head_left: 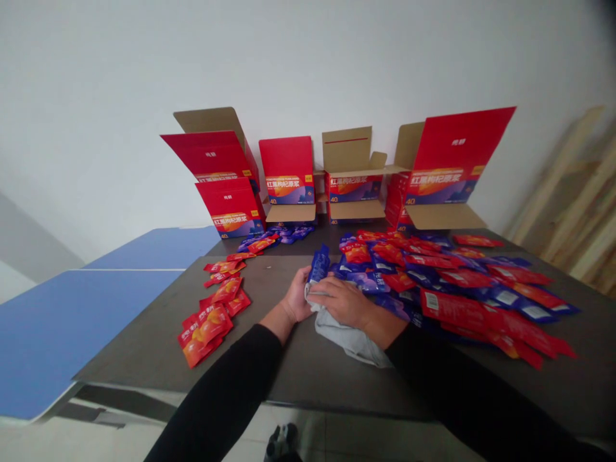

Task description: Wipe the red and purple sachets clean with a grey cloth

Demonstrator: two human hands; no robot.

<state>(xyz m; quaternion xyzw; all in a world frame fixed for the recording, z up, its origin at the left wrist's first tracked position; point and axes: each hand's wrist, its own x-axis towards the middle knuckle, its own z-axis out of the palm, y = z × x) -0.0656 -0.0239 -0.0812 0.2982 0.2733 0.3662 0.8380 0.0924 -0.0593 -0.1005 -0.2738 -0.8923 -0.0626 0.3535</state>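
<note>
A blue sachet (pixel 319 264) stands up between my hands above the dark table (pixel 269 289). My left hand (pixel 298 296) is closed around the sachet's lower left side. My right hand (pixel 342 300) grips a light grey cloth (pixel 349 339) and presses it against the sachet; the cloth's loose end hangs down to the tabletop under my right wrist. The sachet's lower part is hidden by the cloth and fingers. Just right of my right hand begins a big heap of red sachets (pixel 464 311) and blue sachets (pixel 368 282).
At the left lie red sachets (pixel 206 330) in a curved row, with blue sachets (pixel 296 233) behind. Several red cartons with raised flaps, among them a left carton (pixel 235 221) and a right carton (pixel 440 186), line the back. A blue table (pixel 120 308) adjoins on the left; wooden boards (pixel 568 192) lean at right.
</note>
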